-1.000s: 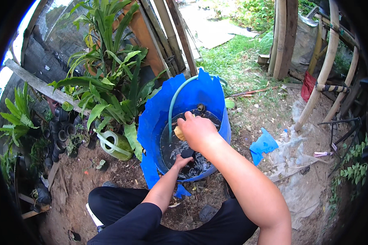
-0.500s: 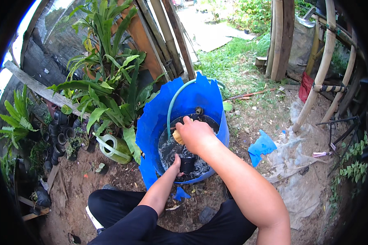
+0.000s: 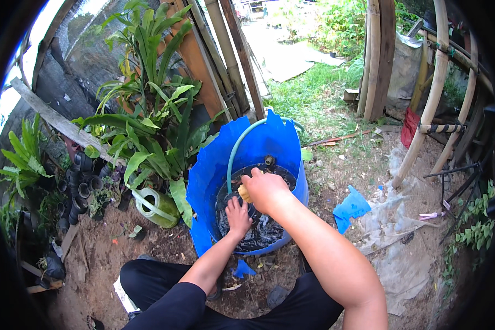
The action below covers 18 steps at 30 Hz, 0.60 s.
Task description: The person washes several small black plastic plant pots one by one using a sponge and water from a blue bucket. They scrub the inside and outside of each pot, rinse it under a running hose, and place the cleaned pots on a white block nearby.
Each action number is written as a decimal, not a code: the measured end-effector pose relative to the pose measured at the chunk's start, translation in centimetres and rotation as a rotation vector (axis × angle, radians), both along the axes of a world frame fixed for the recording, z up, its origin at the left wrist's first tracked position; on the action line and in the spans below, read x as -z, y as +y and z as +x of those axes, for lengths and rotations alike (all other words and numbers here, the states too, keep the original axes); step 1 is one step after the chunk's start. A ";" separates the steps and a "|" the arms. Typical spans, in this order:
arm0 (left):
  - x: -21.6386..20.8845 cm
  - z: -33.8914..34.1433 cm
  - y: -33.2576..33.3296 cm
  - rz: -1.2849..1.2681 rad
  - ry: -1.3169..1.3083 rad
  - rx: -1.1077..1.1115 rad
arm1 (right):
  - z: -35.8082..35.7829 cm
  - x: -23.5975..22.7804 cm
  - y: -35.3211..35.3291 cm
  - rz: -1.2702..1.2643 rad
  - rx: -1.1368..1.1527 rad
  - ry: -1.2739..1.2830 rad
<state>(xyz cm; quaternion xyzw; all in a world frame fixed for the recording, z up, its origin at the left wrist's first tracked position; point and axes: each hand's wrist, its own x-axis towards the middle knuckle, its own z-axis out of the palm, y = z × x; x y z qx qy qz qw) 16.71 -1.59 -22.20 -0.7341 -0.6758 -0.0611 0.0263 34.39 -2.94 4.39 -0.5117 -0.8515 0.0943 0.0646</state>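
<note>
Head view, one person, two bare hands. Centre: blue tub (image 3: 217, 159), rim jagged, holding dark water (image 3: 223, 221); green hose (image 3: 234, 153) over its far rim, lower end inside. Right hand (image 3: 263, 191), centre, above the water: fingers closed on a yellow sponge (image 3: 243, 193), partly hidden by the hand. Left hand (image 3: 238, 216), just below and beside it, inside the tub: back uppermost, fingers extended and slightly parted, against what appears to be a black pot (image 3: 252, 210), mostly hidden; whether they grip it cannot be told. Left of frame: heap of dark pots (image 3: 84, 190); nearer centre, pale green watering can (image 3: 158, 209). Right of centre: blue scrap (image 3: 351, 209) on the ground. Status, as judged: work under way, pot and sponge both at the tub, pot not set aside. Finished count: undeterminable; the heap shows no sign of being done or waiting.
</note>
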 end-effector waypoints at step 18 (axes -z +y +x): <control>-21.2 -4.2 2.1 0.125 -0.485 -0.099 | -1.3 1.4 2.2 0.051 0.131 -0.030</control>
